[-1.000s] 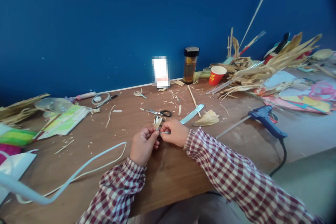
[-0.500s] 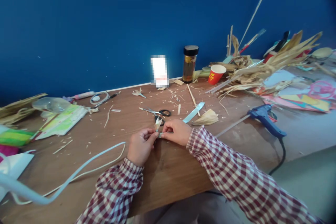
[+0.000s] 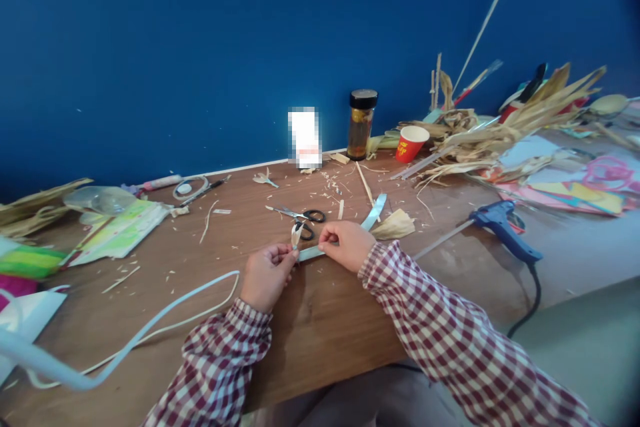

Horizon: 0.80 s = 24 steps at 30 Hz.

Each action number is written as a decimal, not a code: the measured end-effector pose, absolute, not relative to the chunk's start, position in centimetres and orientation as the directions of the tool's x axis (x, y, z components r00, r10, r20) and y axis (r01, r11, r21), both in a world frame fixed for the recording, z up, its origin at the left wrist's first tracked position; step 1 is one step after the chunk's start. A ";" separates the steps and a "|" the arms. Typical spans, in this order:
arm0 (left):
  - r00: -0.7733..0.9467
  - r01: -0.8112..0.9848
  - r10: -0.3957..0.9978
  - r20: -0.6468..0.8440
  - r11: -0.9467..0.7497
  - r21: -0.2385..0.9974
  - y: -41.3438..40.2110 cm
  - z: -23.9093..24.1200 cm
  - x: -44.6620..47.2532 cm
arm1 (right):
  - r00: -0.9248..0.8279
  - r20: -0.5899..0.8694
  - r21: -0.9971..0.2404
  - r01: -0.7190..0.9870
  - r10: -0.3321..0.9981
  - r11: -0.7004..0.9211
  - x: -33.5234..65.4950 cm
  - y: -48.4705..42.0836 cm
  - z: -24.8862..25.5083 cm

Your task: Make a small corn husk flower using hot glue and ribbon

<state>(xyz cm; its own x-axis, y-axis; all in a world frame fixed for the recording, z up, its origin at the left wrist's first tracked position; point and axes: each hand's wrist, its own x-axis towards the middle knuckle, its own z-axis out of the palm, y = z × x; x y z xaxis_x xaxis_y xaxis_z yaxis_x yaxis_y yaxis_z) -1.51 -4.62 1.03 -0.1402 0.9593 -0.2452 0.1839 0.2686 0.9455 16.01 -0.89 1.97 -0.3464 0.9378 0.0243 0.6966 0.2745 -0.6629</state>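
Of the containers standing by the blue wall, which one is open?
The red paper cup, open-topped with a white inside. The tall amber jar to its left is closed by a black lid.

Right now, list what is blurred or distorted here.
Head view: white cord at lower left out of focus; pixelated patch masks something by the wall; right corners darken; left hand and right hand on the pale strip are sharp.

Scissors (image 3: 293, 213), glue gun (image 3: 500, 221), red cup (image 3: 411, 144) and jar (image 3: 361, 125) sit on the desk (image 3: 325, 327).
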 end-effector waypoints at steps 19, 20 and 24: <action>-0.147 0.140 0.958 -0.245 0.265 0.954 -4.5 0.9 -1.7 | -0.260 -0.026 -0.478 0.851 0.965 0.217 18.5 0.3 2.3; -0.149 0.129 0.957 -0.251 0.270 0.954 -4.5 0.9 -1.7 | -0.259 -0.009 -0.489 0.844 0.966 0.221 18.7 0.5 2.3; -0.149 0.098 0.952 -0.269 0.285 0.953 -4.4 1.1 -1.9 | -0.309 0.025 -0.543 0.794 0.951 0.272 19.2 0.8 2.2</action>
<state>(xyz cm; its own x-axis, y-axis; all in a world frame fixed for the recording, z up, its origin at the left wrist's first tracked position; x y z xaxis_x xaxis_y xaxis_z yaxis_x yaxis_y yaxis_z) -1.88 -4.35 1.10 -0.1485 0.9516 -0.2692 0.0979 0.2851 0.9535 19.20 0.83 2.24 -0.3086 0.9509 0.0251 0.7944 0.2721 -0.5430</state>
